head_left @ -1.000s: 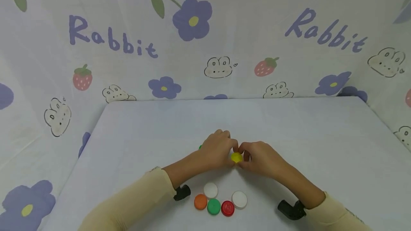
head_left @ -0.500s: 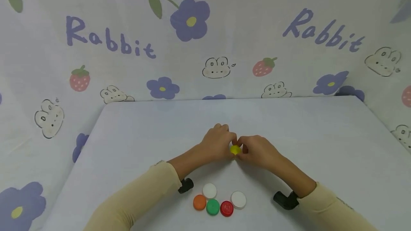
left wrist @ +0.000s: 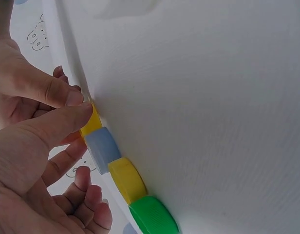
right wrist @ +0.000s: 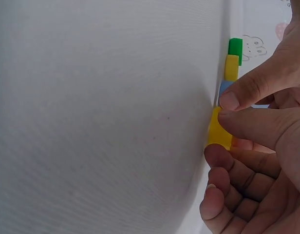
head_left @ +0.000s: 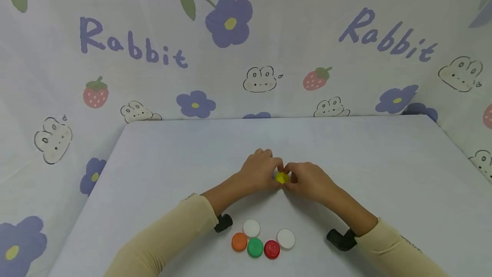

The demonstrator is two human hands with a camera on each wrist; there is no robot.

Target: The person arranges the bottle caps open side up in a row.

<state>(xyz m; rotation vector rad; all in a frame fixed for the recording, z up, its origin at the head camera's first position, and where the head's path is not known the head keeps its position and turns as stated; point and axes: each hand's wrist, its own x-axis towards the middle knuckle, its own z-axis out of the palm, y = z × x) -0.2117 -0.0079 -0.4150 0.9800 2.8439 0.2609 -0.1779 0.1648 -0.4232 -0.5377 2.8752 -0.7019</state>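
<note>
Both hands meet at a yellow bottle cap [head_left: 282, 177] near the middle of the table. My left hand [head_left: 258, 173] pinches it from the left, thumb on the near side. From the right, my right hand [head_left: 312, 181] holds the same cap between thumb and index finger. In the left wrist view the cap touches a blue cap [left wrist: 103, 151], followed by a second yellow cap [left wrist: 128, 180] and a green cap [left wrist: 155, 217] in a row. The head view hides most of that row behind the left hand.
Nearer the body lie an orange cap [head_left: 239, 242], a green cap [head_left: 255, 247], a red cap [head_left: 272, 249], a left white cap [head_left: 251, 228] and a right white cap [head_left: 286, 239]. The white table [head_left: 184, 148] ends at a patterned cloth backdrop [head_left: 153, 84].
Since one second ago, both hands and the yellow cap appear slightly farther from the body. The green edge beside the left hand has gone out of sight. Over the last half second little differs.
</note>
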